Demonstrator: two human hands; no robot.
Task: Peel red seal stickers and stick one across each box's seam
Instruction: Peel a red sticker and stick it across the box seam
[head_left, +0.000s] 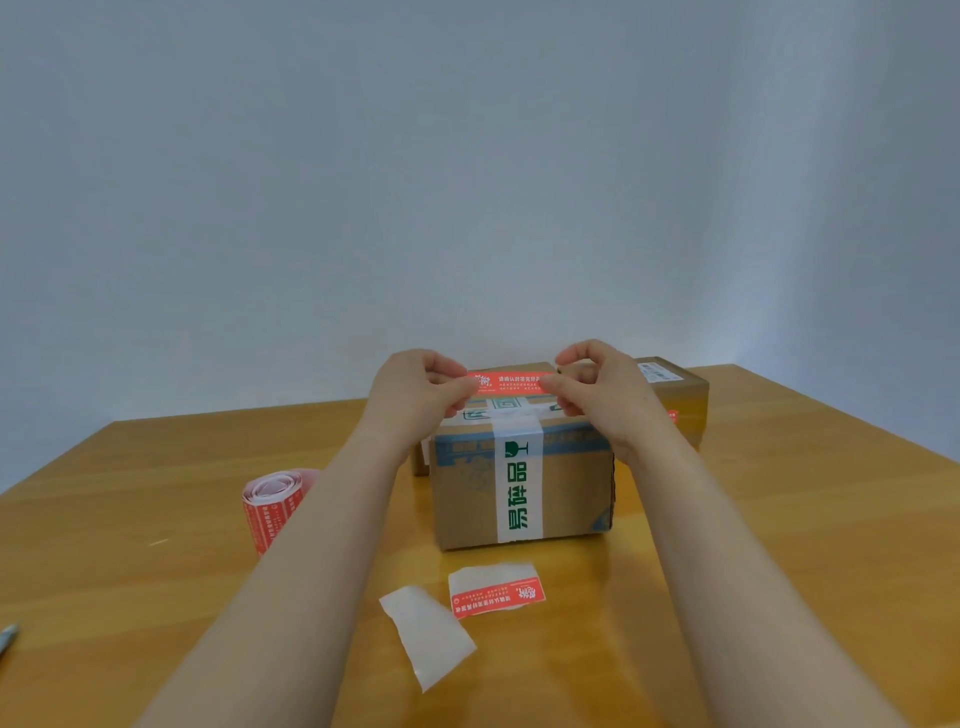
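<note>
From the head view, the left hand (423, 387) and right hand (597, 387) each pinch 1 end of a red sticker (511, 383), both grips clenched on it between thumb and fingertips. It is stretched level over the top of the box (566, 493), crossing the white tape (519, 483) printed in green that runs along the seam; whether it already touches the cardboard is hard to tell. A 2nd box (675, 389) stands behind, to the right. On the tabletop (156, 519) the sticker roll (272, 506) lies left of the box, partly behind the left forearm. In front of the box lie 1 bare liner (428, 631) and 1 spare sticker (498, 597) on its backing.
</note>
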